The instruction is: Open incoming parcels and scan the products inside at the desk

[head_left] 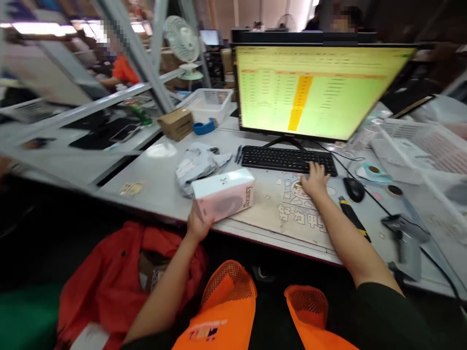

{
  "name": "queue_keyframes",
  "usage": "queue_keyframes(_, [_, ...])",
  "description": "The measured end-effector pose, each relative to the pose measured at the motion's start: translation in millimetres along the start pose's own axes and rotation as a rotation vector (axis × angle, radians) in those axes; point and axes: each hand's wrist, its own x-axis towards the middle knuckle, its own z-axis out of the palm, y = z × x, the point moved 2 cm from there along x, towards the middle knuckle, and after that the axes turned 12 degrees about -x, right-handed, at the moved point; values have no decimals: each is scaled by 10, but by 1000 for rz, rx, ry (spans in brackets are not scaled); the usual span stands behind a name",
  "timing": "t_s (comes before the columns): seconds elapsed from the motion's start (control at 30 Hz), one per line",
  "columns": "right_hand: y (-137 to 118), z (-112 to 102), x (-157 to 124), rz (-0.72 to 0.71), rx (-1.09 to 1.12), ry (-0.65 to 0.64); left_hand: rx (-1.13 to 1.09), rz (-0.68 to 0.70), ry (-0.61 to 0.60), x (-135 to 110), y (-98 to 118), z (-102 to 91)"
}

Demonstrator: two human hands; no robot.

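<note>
— Orange vest [233,323] nearest to the camera, correct?
— Yes, hanging in two parts at the lower edge of the view.
— And with the left grip [199,224], doing what?
— Pinching a pink and white box [223,199] at its near left end, keeping it tilted at the front edge of the table [156,182]. Touching the table or not: impossible to tell.
— With the right grip [315,181]?
— Spread, with fingers over the right part of the black keyboard [273,158].
— Close around these?
— Just behind the box, a crumpled grey bag [197,165]. Right of the keyboard, a black mouse [353,189]; nearer, a yellow and black tool [353,218], and further right a scanner [410,238].
— More outward?
— Behind the keyboard, a lit monitor [270,107]. To its left, a white basket [211,104], with a blue tape dispenser [204,127] and a brown carton [177,124] in front.
</note>
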Motion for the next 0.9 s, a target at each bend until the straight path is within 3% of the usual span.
queue_keyframes(0.07, [67,26,-2,-19,2,17,-334,-128,139,-45,84,-15])
queue_keyframes(0.13, [131,56,18,-28,19,32,-434,-195,243,-175,105,-89])
queue_keyframes(0.4, [86,-64,-109,-150,134,222,-605,-348,551,-1122,115,-568])
queue_keyframes(0.53, [-98,-60,-62,-175,172,260,-699,-360,686,-1476,147,-855])
queue_keyframes(0.6, [-276,-180,-120,-175,249,287,-699,-367,704,-1572,147,-936])
queue_keyframes(0.67, [-517,-420,-344,-246,420,230,-654,-390,633,-1534,163,-907])
queue_keyframes(0.7, [-658,-554,-518,-302,557,121,-632,-403,565,-1453,191,-840])
queue_keyframes(0.8, [-1082,-881,-1187,-531,902,-424,-600,-349,260,-1029,438,-459])
queue_keyframes(0.83, [-1161,-963,-1404,-551,980,-518,-583,-297,151,-873,575,-304])
queue_keyframes(0.9, [-1146,-1085,-1773,-460,1136,-522,-531,-176,-66,-603,869,-31])
